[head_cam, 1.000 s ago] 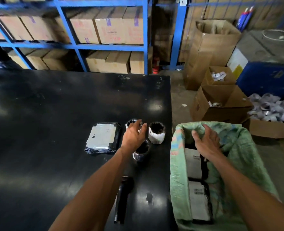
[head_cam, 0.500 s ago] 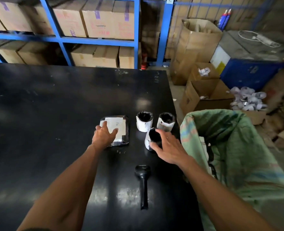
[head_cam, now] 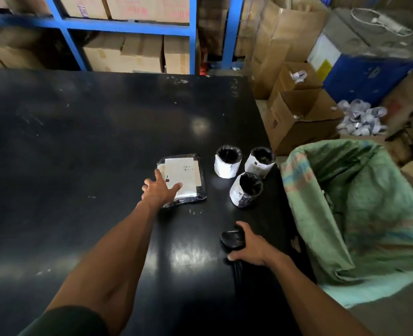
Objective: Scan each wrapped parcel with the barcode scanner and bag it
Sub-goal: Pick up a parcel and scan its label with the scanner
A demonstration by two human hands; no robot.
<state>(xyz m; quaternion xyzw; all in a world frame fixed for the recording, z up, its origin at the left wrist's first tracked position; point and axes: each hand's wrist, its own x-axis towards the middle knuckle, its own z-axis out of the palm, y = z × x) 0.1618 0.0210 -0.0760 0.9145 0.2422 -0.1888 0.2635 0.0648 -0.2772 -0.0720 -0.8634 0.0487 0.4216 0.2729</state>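
A flat black-wrapped parcel [head_cam: 185, 177] with a white label lies on the black table [head_cam: 79, 141]. My left hand [head_cam: 159, 190] rests on its near left corner, fingers spread. Three small round parcels stand to its right: one at the back left [head_cam: 227, 163], one at the back right [head_cam: 258, 162], and one tilted in front [head_cam: 245, 190]. My right hand [head_cam: 251, 246] closes around the black barcode scanner [head_cam: 232, 238], which lies on the table near the right edge. A green woven bag [head_cam: 346, 202] stands open beside the table on the right.
Blue shelving [head_cam: 128, 27] with cardboard boxes runs behind the table. Open cardboard boxes [head_cam: 300, 117] stand on the floor at the back right, next to a pile of small wrapped items [head_cam: 360, 120] and a blue container [head_cam: 370, 76].
My right hand moved from the front round parcel back to the scanner and closed on it. My left hand stays on the flat parcel. The camera tilted down.
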